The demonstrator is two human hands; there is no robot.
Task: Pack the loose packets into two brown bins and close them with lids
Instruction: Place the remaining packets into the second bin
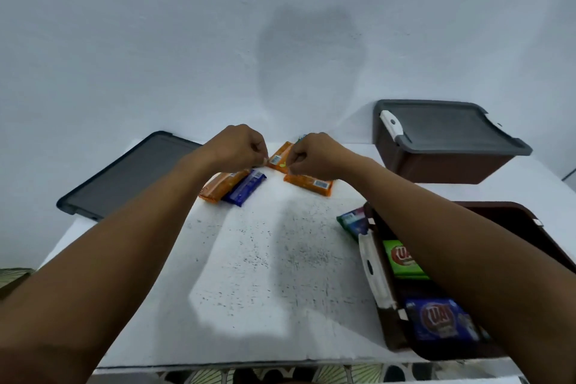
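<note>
On the speckled white table (pixel 249 274) against a white wall (pixel 156 40), our left hand (pixel 238 146) and right hand (pixel 316 154) curl at orange packets (pixel 278 159), grip unclear. A green packet (pixel 402 259) in the open bin (pixel 505 206) reads "UA".

Head view: I am looking forward and down, close above the speckled white tabletop (pixel 265 259), facing the pale grey wall (pixel 156 25).
</note>
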